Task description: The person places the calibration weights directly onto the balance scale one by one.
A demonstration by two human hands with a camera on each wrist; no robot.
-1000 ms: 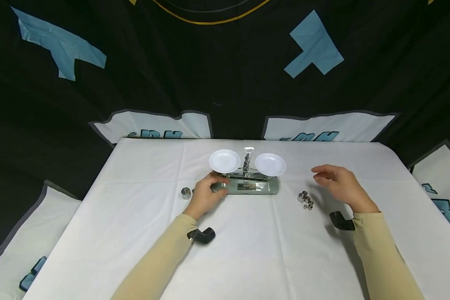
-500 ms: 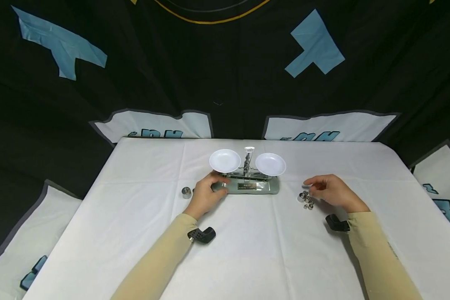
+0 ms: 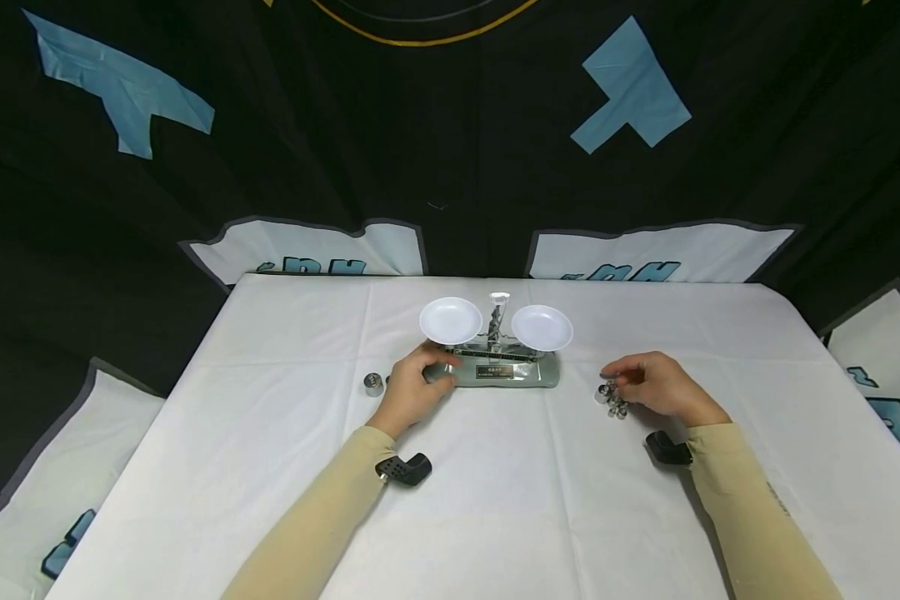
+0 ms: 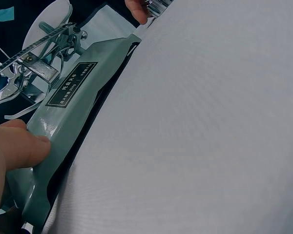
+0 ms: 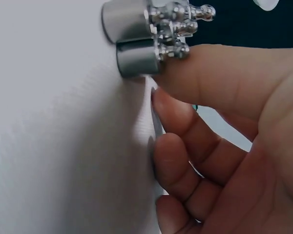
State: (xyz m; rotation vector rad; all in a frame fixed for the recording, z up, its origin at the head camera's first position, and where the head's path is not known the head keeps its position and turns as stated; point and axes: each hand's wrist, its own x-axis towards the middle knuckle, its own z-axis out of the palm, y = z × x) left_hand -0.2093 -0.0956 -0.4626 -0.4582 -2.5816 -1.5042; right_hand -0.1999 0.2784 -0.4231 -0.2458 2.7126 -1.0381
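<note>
A green-grey balance scale [image 3: 521, 375] stands mid-table with two white pans, the left pan [image 3: 451, 320] and the right pan [image 3: 542, 327]; both are bare. My left hand [image 3: 411, 395] grips the left end of its base, the thumb [image 4: 27, 148] pressed on the front in the left wrist view. My right hand [image 3: 663, 385] is at a cluster of several small metal weights [image 3: 618, 409]. In the right wrist view its thumb lies against a knobbed cylindrical weight [image 5: 138, 58], the other fingers curled below. I cannot tell whether the fingers pinch it.
Left of my left hand stands a larger metal weight [image 3: 372, 383], with another one mostly hidden behind the hand. A white cloth [image 3: 495, 500] covers the table. Behind it hangs a dark curtain [image 3: 450, 158].
My right hand has come down and leftward from above the cloth to the small weights, its fingertips closing in around them. The left hand and the scale have stayed in place.
</note>
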